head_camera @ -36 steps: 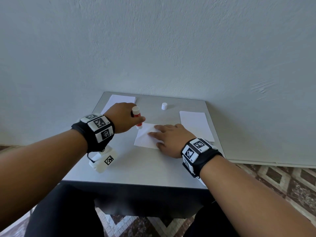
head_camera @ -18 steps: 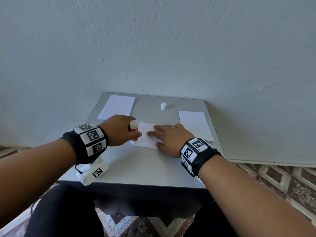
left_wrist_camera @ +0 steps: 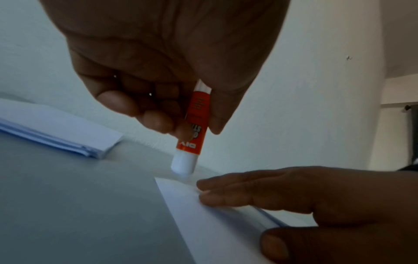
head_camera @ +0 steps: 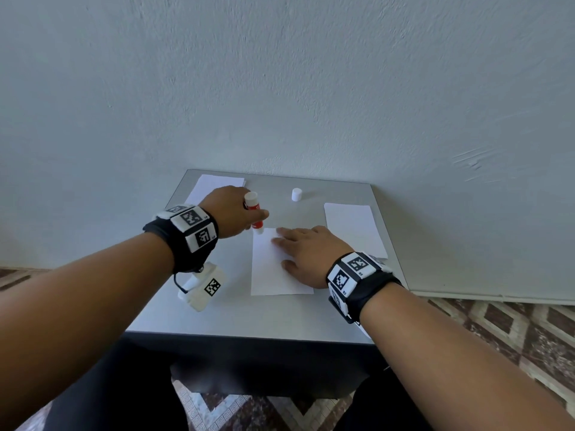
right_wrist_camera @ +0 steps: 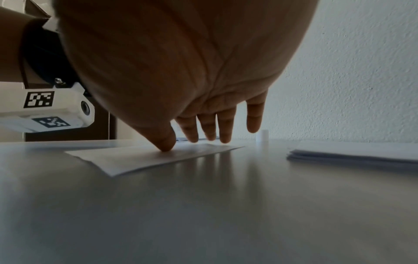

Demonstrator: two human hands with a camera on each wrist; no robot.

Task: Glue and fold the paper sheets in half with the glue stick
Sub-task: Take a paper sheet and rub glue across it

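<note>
Glue stick [head_camera: 255, 215] tip at sheet [head_camera: 270, 269] far-left corner.

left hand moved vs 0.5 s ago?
Yes. The left hand with the red-and-white glue stick moved from the white paper sheet's near-left part toward its far corner, nearer the white cap.
</note>
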